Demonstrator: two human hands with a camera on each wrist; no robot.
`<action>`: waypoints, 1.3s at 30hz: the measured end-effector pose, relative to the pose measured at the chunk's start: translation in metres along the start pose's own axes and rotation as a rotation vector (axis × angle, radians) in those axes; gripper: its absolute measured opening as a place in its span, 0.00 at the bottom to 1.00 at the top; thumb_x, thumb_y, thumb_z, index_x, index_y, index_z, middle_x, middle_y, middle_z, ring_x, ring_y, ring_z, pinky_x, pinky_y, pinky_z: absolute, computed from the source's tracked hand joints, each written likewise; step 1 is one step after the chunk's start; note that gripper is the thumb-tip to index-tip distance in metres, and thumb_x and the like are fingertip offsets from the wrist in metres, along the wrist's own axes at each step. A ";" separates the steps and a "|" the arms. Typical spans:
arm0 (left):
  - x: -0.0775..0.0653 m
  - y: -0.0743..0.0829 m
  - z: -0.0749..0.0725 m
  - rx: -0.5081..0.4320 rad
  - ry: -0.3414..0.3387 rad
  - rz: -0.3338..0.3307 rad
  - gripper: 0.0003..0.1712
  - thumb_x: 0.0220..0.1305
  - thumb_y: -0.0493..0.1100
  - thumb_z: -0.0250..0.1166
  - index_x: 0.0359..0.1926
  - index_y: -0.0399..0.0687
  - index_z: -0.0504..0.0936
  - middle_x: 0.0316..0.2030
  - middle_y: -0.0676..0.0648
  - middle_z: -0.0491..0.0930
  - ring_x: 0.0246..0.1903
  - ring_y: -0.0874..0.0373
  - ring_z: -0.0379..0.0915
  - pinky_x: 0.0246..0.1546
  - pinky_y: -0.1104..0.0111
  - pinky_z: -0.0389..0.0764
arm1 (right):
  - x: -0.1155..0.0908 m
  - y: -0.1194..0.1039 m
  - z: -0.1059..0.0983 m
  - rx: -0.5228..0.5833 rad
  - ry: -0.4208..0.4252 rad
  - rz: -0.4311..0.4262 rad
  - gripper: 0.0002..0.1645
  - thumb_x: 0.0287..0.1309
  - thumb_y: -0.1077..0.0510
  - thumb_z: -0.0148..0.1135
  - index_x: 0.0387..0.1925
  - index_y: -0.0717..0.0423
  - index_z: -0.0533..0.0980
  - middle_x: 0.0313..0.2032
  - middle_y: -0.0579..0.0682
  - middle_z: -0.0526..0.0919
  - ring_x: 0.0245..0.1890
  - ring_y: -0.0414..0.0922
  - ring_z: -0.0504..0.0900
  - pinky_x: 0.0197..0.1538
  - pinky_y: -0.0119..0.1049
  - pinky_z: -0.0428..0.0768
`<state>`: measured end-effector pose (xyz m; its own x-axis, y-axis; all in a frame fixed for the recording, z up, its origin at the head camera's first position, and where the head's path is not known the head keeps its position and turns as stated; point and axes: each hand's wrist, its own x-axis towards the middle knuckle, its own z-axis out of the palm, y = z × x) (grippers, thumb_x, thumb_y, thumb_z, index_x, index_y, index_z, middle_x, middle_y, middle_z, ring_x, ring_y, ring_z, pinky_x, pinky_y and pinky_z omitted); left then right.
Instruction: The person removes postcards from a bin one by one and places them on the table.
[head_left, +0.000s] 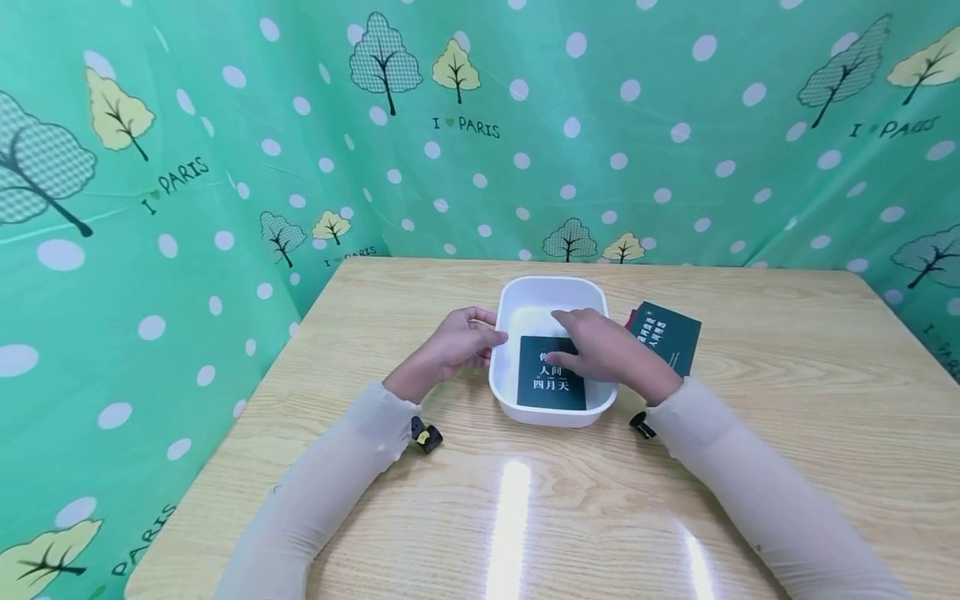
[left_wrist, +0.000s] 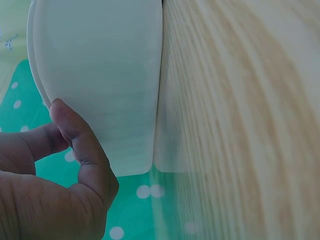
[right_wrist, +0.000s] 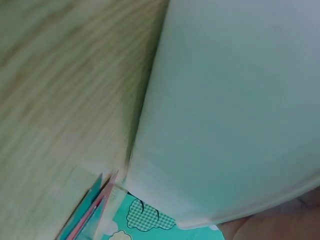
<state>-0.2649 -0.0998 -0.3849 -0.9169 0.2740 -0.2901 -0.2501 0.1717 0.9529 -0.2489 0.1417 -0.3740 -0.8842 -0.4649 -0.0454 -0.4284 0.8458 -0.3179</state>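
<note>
A white plastic basin (head_left: 552, 415) stands on the table. My left hand (head_left: 459, 340) grips its left rim, and in the left wrist view the thumb (left_wrist: 82, 142) lies against the basin wall (left_wrist: 110, 90). Inside the basin lies a dark green book (head_left: 551, 393) with white characters on its cover. Over that book's upper right part is my right hand (head_left: 600, 348), its fingers stretched out and thumb spread apart; it hides that corner. In the right wrist view the basin's outer wall (right_wrist: 225, 115) covers most of the hand.
Right of the basin, another dark green book (head_left: 678, 333) lies on the wooden table (head_left: 795, 400), partly behind my right forearm, with something red (head_left: 632, 318) at its edge. A green patterned curtain (head_left: 525, 192) hangs behind the table and along its left side.
</note>
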 end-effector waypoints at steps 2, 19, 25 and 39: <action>0.000 0.000 0.000 -0.001 -0.002 -0.002 0.22 0.62 0.34 0.66 0.55 0.39 0.68 0.34 0.42 0.79 0.23 0.56 0.73 0.26 0.66 0.78 | 0.000 0.000 0.001 -0.013 -0.014 -0.004 0.46 0.62 0.38 0.62 0.71 0.57 0.60 0.62 0.62 0.71 0.59 0.55 0.72 0.58 0.53 0.73; 0.002 -0.002 -0.002 -0.014 0.005 0.014 0.22 0.61 0.34 0.66 0.54 0.39 0.69 0.34 0.42 0.79 0.23 0.56 0.73 0.25 0.67 0.78 | 0.001 -0.001 0.004 -0.219 -0.073 -0.083 0.53 0.52 0.24 0.59 0.68 0.54 0.66 0.55 0.57 0.79 0.51 0.53 0.76 0.57 0.52 0.72; 0.002 -0.002 -0.001 -0.012 -0.001 0.019 0.21 0.62 0.34 0.66 0.54 0.39 0.69 0.34 0.41 0.79 0.23 0.56 0.74 0.25 0.68 0.78 | -0.001 -0.001 0.004 -0.231 -0.094 -0.083 0.53 0.52 0.25 0.60 0.68 0.55 0.66 0.53 0.57 0.80 0.52 0.52 0.77 0.60 0.53 0.67; 0.002 -0.004 0.000 -0.010 0.006 0.020 0.21 0.61 0.34 0.66 0.53 0.39 0.69 0.33 0.43 0.78 0.23 0.57 0.73 0.24 0.68 0.78 | -0.001 -0.001 0.008 -0.256 -0.083 -0.080 0.51 0.51 0.25 0.60 0.67 0.53 0.68 0.55 0.55 0.79 0.53 0.50 0.76 0.59 0.51 0.67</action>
<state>-0.2652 -0.0997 -0.3892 -0.9235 0.2715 -0.2709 -0.2352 0.1571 0.9592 -0.2463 0.1390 -0.3809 -0.8320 -0.5437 -0.1104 -0.5386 0.8392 -0.0747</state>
